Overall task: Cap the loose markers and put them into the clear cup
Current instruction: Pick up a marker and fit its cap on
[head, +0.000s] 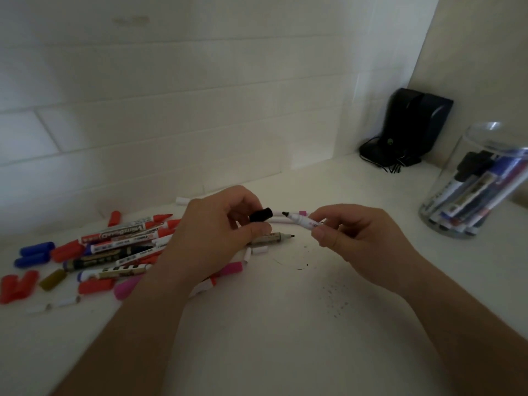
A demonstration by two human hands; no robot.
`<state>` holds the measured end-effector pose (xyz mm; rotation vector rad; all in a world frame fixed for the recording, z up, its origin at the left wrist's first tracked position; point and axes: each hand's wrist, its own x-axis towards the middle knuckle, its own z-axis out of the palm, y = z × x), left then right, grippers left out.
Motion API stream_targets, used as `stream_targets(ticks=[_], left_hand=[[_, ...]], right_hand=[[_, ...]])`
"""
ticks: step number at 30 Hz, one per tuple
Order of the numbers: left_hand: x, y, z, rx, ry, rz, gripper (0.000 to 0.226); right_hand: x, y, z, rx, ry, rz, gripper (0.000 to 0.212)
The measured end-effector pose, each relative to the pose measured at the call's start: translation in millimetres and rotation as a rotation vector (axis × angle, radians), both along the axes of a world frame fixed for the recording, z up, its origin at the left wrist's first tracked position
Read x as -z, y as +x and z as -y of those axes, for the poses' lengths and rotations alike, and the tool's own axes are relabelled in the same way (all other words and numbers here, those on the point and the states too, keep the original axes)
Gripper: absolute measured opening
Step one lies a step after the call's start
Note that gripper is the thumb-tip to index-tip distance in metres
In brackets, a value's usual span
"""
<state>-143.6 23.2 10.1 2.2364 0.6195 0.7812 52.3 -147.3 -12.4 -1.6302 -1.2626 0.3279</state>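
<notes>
My left hand (217, 235) pinches a black cap (260, 215) above the white table, its opening turned right. My right hand (351, 238) grips a thin white marker (300, 220) with its black tip bare and pointing left at the cap, a small gap between them. A pile of uncapped markers (120, 247) lies at the left, partly under my left wrist. Loose red caps (17, 285), blue caps (35, 252) and a pink cap (125, 290) lie around it. The clear cup (477, 181) stands at the right with several capped markers inside.
A black device (411, 127) with a cord sits in the back right corner against the tiled wall. Small white caps (51, 305) lie at the near left. Dark ink specks (334, 298) mark the table near my right forearm.
</notes>
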Motion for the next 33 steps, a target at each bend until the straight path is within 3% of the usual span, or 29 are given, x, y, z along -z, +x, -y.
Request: stream_targets(ticks=[15,21,28,30,33], left_hand=[[3.7,3.9,2.3,0.036,0.182,0.028,0.022],[11.6,7.5,2.4,0.075,0.145,0.008,0.028],[8.6,10.9,10.4,0.098,-0.240,0.138,0.016],[7.3,13.5,16.2,0.147,-0.492,0.229,0.030],[-0.1,20.8,29.9,0.277,-1.139,0.394,0.033]], right_hand=[[3.6,-4.2,-0.9,0.029,-0.101,0.074,0.013],[2.5,-9.1,0.0,0.072,-0.110,0.168,0.016],[-10.0,-22.0,2.9,0.095,0.066,0.206,0.022],[-13.2,-28.6,2.3,0.103,0.095,0.113,0.021],[-15.3,-35.7,-0.8,0.112,0.081,-0.092,0.014]])
